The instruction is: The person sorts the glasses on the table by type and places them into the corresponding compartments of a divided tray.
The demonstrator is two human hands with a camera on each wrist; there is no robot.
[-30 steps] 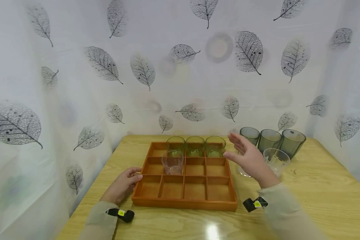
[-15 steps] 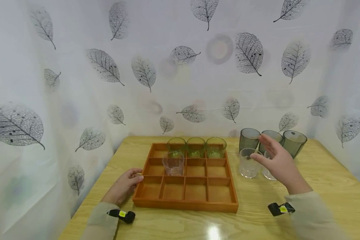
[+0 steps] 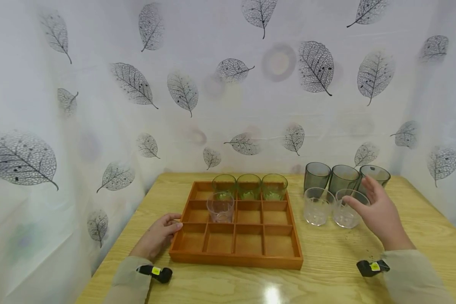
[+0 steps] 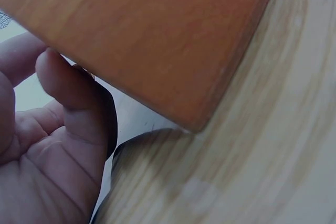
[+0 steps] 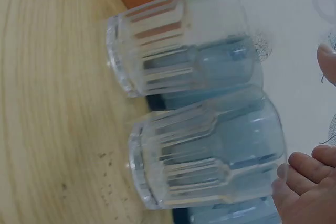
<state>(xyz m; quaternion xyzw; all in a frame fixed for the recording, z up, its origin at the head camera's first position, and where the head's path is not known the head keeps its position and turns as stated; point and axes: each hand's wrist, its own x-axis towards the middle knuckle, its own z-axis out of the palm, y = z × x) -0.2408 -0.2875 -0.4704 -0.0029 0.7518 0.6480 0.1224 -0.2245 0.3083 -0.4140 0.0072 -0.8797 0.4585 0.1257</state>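
My left hand (image 3: 158, 234) rests at the left side of a brown wooden compartment tray (image 3: 235, 259), its thumb touching the rim. In the left wrist view, the thumb (image 4: 71, 85) meets the edge of the tray's side wall (image 4: 152, 40). My right hand (image 3: 384, 215) is at the rim of the right-hand clear glass (image 3: 346, 211), fingers spread and not closed round it. The right wrist view has its fingers (image 5: 304, 174) beside that glass's rim (image 5: 283, 140); any contact is unclear. Another clear glass (image 3: 317, 209) stands just left of it.
Three green glasses (image 3: 248, 188) stand in the tray's back row. A clear tumbler (image 3: 221, 207) sits in the middle row, second compartment from the left. Behind the clear glasses are three grey glasses (image 3: 343, 179). A leaf-patterned curtain (image 3: 228, 105) hangs behind the wooden table (image 3: 327, 278).
My right hand has moved right, from beside the tray past the left clear glass to the right one. My left hand has stayed at the tray's edge.
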